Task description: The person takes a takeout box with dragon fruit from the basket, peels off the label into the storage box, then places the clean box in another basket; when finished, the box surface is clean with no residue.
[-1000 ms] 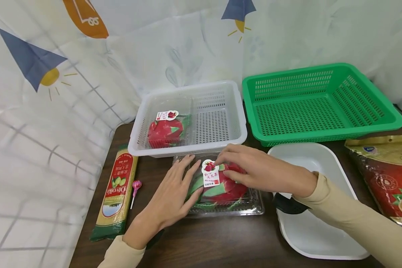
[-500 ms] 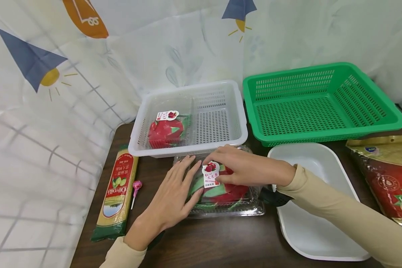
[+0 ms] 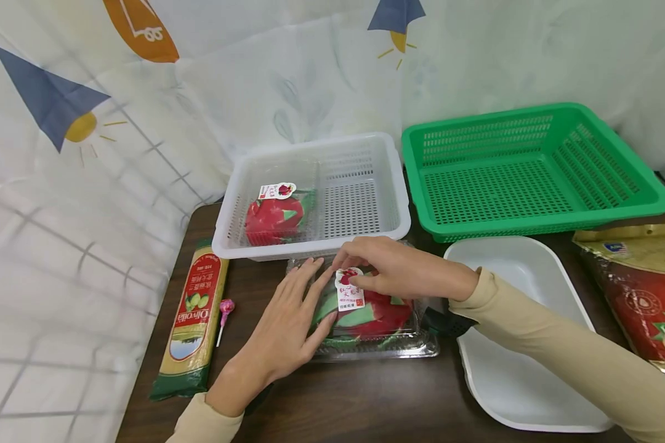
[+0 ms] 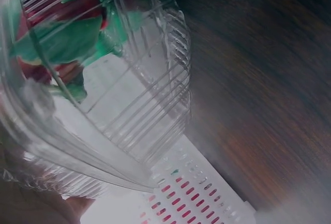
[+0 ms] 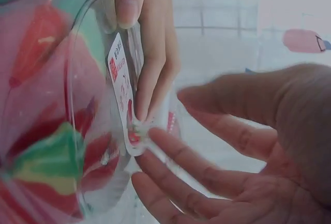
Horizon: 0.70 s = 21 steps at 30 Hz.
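Observation:
A clear plastic clamshell box (image 3: 377, 352) of red dragon fruit (image 3: 385, 320) lies on the table in the head view. A white label (image 3: 350, 298) with red print sits on its lid. My left hand (image 3: 285, 317) rests on the box's left side, fingers straight and spread. Over the lid, my right hand (image 3: 388, 266) has its fingertips at the label's upper part, beside the left fingertips. In the right wrist view its fingers look extended and grip nothing. The left wrist view shows the box's ribbed side (image 4: 155, 100).
Behind stands a white basket (image 3: 310, 249) with another dragon fruit box (image 3: 277, 218). A green basket (image 3: 537, 218) is at back right. A white tray (image 3: 532, 381) and red-gold bag (image 3: 651, 295) lie right; a spaghetti packet (image 3: 191, 320) and lollipop (image 3: 226, 306) lie left.
My right hand has moved leftward across the lid, from the box's right part to the label's top. The left hand and the box have stayed almost in place.

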Tool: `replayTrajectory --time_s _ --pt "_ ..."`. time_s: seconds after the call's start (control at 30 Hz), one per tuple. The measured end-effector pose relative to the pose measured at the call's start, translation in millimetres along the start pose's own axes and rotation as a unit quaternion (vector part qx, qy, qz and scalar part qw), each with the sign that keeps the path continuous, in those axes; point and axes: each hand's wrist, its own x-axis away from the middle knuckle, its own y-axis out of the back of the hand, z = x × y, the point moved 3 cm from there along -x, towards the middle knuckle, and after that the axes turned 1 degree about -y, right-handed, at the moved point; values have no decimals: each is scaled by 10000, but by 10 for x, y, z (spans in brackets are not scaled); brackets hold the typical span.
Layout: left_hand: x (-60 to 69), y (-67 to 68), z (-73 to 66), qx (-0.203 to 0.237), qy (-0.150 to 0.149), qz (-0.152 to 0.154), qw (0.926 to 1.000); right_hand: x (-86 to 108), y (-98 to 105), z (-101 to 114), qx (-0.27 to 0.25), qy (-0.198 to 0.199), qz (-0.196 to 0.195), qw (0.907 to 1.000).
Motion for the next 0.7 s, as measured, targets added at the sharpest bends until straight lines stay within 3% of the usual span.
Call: replayTrajectory --time_s 0.13,0.33,0.7 --pt "-8 -10 -19 -53 -7 35 10000 -48 -2 -25 -193 -91 -136 9997" --pt "0 -2 -26 -83 33 60 9999 -113 -28 -32 -35 -310 -154 9994" --pt "16 6 -9 33 100 61 9999 -122 -59 63 415 -40 -288 9987"
